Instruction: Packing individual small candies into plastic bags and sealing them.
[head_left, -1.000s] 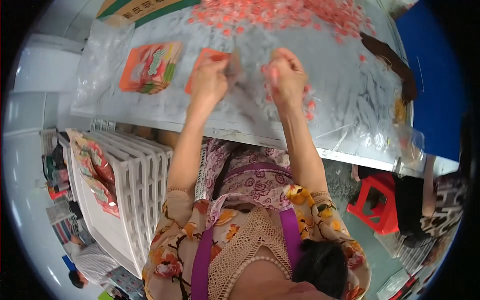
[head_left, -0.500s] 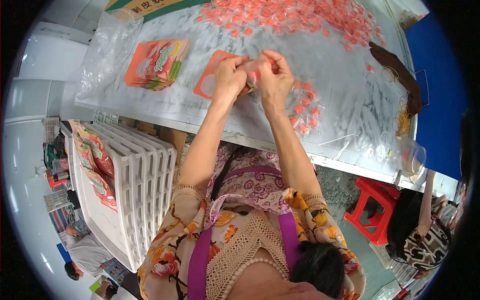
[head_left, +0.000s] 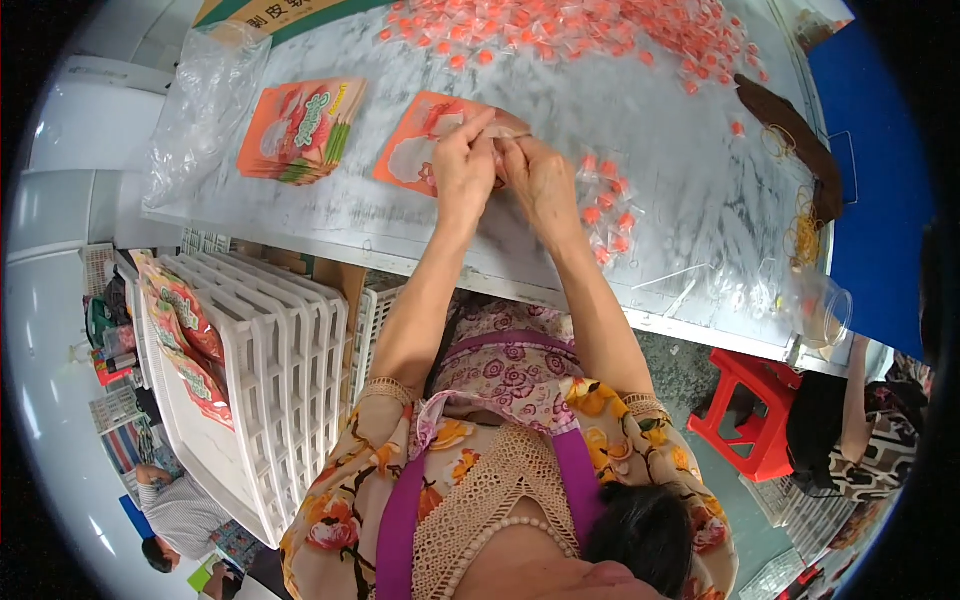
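Observation:
A flat orange pouch (head_left: pixel 408 158) with a printed front and a pale window lies on the table under my hands. My left hand (head_left: pixel 464 170) is closed on its right part, fingers across the front. Close beside it, my right hand (head_left: pixel 541 182) has its fingers bent and pinched at the pouch's right end, where a bit of clear film shows. What lies under the fingertips is hidden. Just right of that hand sits a small group of red, clear-wrapped candies (head_left: pixel 604 205). To the left is a stack of similar pouches (head_left: pixel 298 132).
A large heap of wrapped red candies (head_left: pixel 590 35) spreads along the far side. A clear plastic bag (head_left: pixel 205 110) lies at left, with stacked white crates (head_left: pixel 285 380) below. At right are brown cloth (head_left: pixel 795 150), rubber bands (head_left: pixel 804 240), a clear jar (head_left: pixel 828 310) and a red stool (head_left: pixel 745 420).
My right hand has lowered and turned over, its fingers now at the pouch's end. The pouch lies flatter and shows more of its front. A wrapped candy by my fingers is no longer visible.

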